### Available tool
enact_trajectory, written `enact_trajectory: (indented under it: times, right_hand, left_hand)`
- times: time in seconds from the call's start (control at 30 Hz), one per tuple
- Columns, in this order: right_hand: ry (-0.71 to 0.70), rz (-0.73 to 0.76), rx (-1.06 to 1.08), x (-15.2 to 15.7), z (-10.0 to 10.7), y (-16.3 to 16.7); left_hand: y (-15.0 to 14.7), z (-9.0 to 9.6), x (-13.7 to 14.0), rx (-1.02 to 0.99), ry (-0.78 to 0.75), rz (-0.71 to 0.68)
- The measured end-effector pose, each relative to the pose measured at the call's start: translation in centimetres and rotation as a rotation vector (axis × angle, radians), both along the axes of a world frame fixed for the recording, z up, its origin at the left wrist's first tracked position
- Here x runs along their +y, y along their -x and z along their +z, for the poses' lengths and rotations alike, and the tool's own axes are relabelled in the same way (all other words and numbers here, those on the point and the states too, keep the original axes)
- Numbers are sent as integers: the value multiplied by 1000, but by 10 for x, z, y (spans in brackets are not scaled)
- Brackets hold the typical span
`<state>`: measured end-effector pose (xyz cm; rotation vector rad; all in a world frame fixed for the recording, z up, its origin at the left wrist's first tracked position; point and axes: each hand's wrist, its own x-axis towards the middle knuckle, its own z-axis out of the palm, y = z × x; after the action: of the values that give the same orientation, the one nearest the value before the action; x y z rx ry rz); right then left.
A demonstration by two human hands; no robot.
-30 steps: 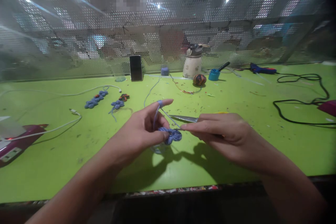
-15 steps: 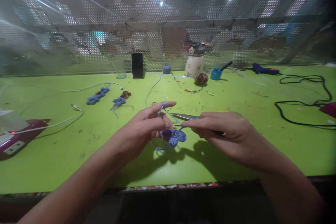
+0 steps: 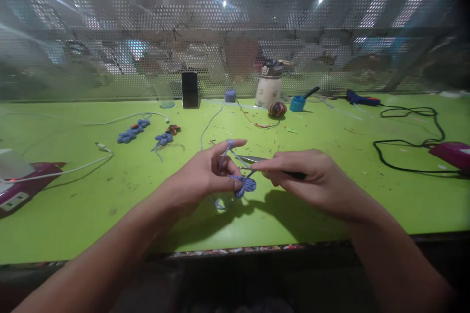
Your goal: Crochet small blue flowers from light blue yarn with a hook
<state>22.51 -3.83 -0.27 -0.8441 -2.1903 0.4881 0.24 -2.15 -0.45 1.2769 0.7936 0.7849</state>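
Note:
My left hand pinches a small blue crochet flower between thumb and fingers. Blue yarn wraps the raised index finger and slants down toward my right hand. That hand is closed around a thin crochet hook, its metal tip beside the flower and the yarn. Behind the right fingers shows a silvery pointed blade, apparently of scissors; most of it is hidden, and I cannot tell whether it rests on the table. A loose yarn tail dangles below the left hand.
Joined crochet flowers and a blue-and-dark pair lie left. At the back stand a phone, blue yarn, a multicoloured yarn ball, a bottle and a blue pot. Cables run along both sides.
My left thumb has shifted forward over the flower, covering part of it. The right hand has come slightly left with the hook. The whole view has shifted slightly.

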Motion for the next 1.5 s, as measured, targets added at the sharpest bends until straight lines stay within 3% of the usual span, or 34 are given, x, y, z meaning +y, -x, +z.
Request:
enact_trajectory:
  times: [0.2, 0.47, 0.7, 1.0, 1.5]
  right_hand:
    - [87, 55, -7, 6, 2, -6]
    - [-68, 175, -261, 5, 29, -7]
    - [-126, 168, -332, 7, 34, -6]
    - [-236, 81, -403, 3, 28, -4]
    - [-291, -14, -397, -8, 17, -4]
  left_hand:
    - [3, 0, 3, 12, -56, 19]
    - [3, 0, 5, -23, -82, 29]
    - [9, 5, 0, -21, -109, 51]
    - [13, 4, 0, -16, -96, 76]
    - [11, 4, -2, -13, -60, 101]
